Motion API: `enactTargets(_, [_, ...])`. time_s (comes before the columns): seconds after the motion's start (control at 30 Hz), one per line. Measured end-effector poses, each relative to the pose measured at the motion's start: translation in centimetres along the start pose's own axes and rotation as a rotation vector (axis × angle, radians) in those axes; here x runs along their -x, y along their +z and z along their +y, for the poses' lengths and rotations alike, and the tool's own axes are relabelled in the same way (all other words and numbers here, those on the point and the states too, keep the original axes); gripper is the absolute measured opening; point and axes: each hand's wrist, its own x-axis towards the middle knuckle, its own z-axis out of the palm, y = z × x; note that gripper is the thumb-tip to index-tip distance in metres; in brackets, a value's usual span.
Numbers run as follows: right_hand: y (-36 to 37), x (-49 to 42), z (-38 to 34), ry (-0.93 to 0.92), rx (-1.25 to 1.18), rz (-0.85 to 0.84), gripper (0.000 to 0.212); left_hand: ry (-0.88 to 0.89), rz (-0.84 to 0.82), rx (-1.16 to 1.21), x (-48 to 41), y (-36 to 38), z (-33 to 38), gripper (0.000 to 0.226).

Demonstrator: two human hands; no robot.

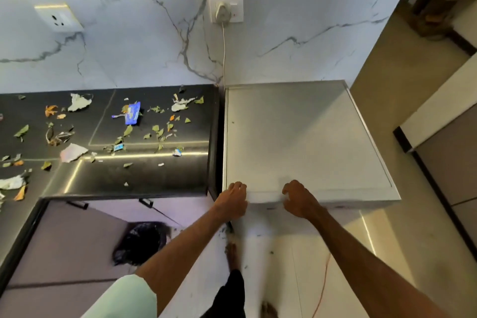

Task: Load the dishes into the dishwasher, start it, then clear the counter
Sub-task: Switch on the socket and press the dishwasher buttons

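Note:
The white dishwasher [304,137] stands right of the black counter [129,178], seen from above with its flat top facing me. My left hand [232,201] curls over the top front edge near its left corner. My right hand [299,199] hooks its fingers on the same front edge a little to the right. The door front is mostly hidden below the edge and I cannot tell how far it stands from shut. The counter is littered with leaf bits, torn paper [73,152] and a blue wrapper [133,112]. No dishes are in view.
A plug with a white cord [224,11] sits in the wall socket above the dishwasher. A black bin bag [140,241] lies on the floor under the counter. An orange cord [322,289] runs along the floor. My feet stand before the machine.

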Motion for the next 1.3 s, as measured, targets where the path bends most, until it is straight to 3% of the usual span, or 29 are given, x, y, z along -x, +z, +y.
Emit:
enactTargets(0.2, [3.0,5.6,1.6,0.084,-0.001,-0.058,0.063,0.007,0.019,-0.121,4.9,4.6,2.3,0.075])
enactTargets(0.27, [3.5,6.1,1.4,0.095,-0.003,-0.044,0.076,0.010,0.059,-0.170,5.4,4.6,2.7,0.079])
enactTargets(0.5, [6.0,4.3,2.3,0.036,0.136,0.089,0.091,-0.008,0.063,-0.296,3.5,5.0,1.8,0.093])
enactTargets(0.63, [8.2,3.1,2.8,0.068,0.184,0.125,0.117,0.004,0.103,-0.306,2.1,6.8,-0.2,0.105])
enactTargets(0.83, [11.6,3.2,2.7,0.093,0.232,0.382,0.146,0.034,0.429,-0.327,1.2,11.6,-1.6,0.112])
enactTargets(1.03, [15.1,0.6,3.8,0.119,0.268,0.626,0.139,0.096,0.692,-0.359,-2.1,16.0,-3.6,0.122])
enactTargets(1.3, [19.2,-4.8,6.3,0.045,0.208,1.062,0.124,0.182,1.146,-0.401,-6.2,19.1,-5.2,0.102])
